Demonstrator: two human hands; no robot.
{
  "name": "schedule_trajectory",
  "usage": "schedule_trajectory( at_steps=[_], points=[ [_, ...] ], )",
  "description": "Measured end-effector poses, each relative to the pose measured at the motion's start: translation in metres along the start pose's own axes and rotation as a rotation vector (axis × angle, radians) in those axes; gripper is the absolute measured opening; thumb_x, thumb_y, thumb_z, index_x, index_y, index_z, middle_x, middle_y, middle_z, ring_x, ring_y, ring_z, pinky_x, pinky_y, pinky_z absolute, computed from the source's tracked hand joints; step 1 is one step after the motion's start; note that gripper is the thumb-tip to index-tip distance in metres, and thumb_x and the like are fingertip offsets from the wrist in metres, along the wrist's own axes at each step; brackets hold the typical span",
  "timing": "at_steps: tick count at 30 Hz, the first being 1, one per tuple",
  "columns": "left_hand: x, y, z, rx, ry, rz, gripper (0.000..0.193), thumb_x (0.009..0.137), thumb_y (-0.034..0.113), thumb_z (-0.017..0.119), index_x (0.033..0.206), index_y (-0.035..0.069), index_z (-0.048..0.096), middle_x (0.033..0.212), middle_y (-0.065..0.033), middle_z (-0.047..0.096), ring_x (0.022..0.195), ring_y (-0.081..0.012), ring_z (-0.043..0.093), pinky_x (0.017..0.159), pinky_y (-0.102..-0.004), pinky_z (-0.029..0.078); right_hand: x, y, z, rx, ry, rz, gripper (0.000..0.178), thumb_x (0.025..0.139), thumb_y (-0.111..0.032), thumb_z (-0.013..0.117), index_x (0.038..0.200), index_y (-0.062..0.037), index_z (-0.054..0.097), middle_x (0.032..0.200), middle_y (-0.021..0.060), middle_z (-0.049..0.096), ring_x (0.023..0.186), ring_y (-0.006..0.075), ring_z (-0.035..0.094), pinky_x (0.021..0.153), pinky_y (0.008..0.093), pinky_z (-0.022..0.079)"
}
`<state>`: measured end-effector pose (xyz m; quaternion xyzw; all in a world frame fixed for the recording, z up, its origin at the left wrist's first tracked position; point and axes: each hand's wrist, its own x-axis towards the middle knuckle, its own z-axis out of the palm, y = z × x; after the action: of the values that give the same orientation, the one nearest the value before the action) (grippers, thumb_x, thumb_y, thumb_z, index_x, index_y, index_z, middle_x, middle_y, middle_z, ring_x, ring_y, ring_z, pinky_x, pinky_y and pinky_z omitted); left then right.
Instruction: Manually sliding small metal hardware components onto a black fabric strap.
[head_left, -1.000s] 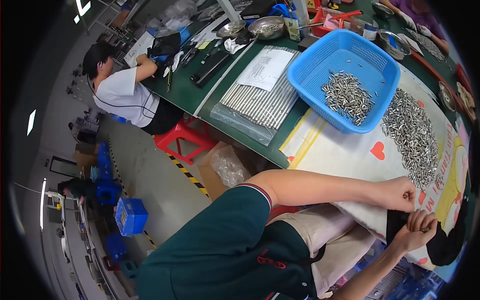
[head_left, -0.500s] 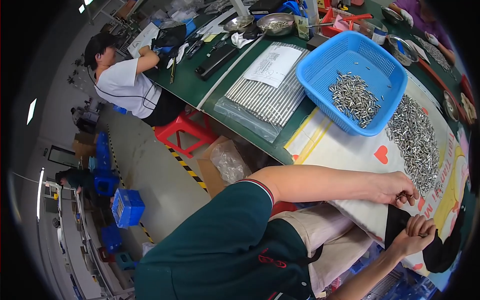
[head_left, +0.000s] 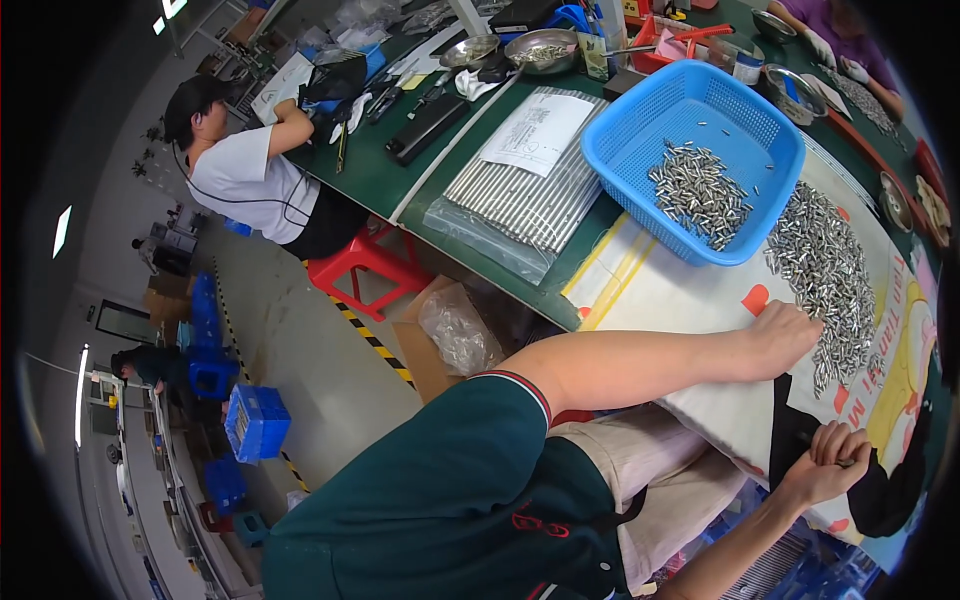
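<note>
Left hand (head_left: 785,335) lies flat, fingers spread on the edge of the heap of small metal pins (head_left: 825,265) on the white sheet (head_left: 680,300), beside the blue basket (head_left: 690,150). Right hand (head_left: 825,465) is curled narrow, apparently around pins; contents hidden. Best to draw off small batches, keeping the heap from spilling.

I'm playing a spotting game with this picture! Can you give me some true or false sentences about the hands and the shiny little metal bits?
1. The left hand rests at the loose pile of small silvery metal pins on the white printed sheet. True.
2. The blue plastic basket is empty. False: it holds a heap of pins.
3. The right hand is curled closed near the table edge. True.
4. The plastic stool is green. False: it is red.
</note>
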<state>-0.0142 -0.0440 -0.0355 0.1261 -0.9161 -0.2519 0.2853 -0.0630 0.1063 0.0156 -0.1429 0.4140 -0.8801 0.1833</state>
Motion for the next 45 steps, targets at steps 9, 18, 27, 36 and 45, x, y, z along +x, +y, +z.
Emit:
schedule_trajectory(
  at_steps=[9,18,27,36,45],
  points=[
    [0.0,0.009,0.001,-0.006,-0.099,0.03,0.01,0.069,0.004,0.053,0.078,0.0,0.05,0.066,-0.0127,0.054,0.068,-0.0332,0.052,0.058,-0.0435,0.037,0.002,0.001,-0.003,0.023,-0.037,0.001,0.034,0.09,-0.021,0.031,0.058,-0.0122,0.024,0.045,-0.0029,0.019,0.04,0.0063,0.012,0.038,0.0212,0.013],
    [0.011,0.016,-0.024,-1.514,-0.422,-0.673,0.012,0.083,0.016,0.054,0.08,0.005,0.051,0.067,-0.0002,0.05,0.053,-0.0047,0.037,0.045,-0.018,0.03,0.001,0.003,-0.007,0.035,-0.067,-0.01,0.035,0.09,-0.022,0.029,0.057,-0.0112,0.025,0.043,-0.0033,0.02,0.039,0.0064,0.013,0.039,0.0232,0.013],
    [0.013,0.012,-0.023,-1.641,-0.485,-0.83,0.019,0.085,0.015,0.054,0.095,-0.001,0.051,0.073,-0.0001,0.046,0.055,-0.0026,0.034,0.045,-0.0146,0.029,0.009,0.004,-0.013,-0.015,-0.039,-0.045,0.035,0.088,-0.021,0.031,0.056,-0.0091,0.026,0.044,-0.0029,0.022,0.039,0.006,0.018,0.037,0.0226,0.014],
    [0.009,0.014,-0.023,-1.659,-0.464,-0.85,0.019,0.084,0.012,0.054,0.096,-0.003,0.054,0.072,-0.0029,0.051,0.054,-0.0035,0.035,0.045,-0.0157,0.03,0.006,0.002,-0.015,-0.005,-0.022,-0.058,0.032,0.086,-0.018,0.032,0.056,-0.0083,0.027,0.047,-0.0028,0.021,0.04,0.0057,0.018,0.037,0.0225,0.014],
    [0.007,0.031,-0.027,-1.218,-0.514,-0.64,0.016,0.083,0.013,0.056,0.091,-0.001,0.055,0.064,-0.0003,0.054,0.052,-0.004,0.04,0.048,-0.0181,0.031,0.006,0.001,-0.013,-0.035,-0.013,-0.053,0.031,0.085,-0.018,0.033,0.055,-0.0082,0.028,0.046,-0.0027,0.023,0.039,0.0055,0.019,0.037,0.0226,0.014]
  ],
)
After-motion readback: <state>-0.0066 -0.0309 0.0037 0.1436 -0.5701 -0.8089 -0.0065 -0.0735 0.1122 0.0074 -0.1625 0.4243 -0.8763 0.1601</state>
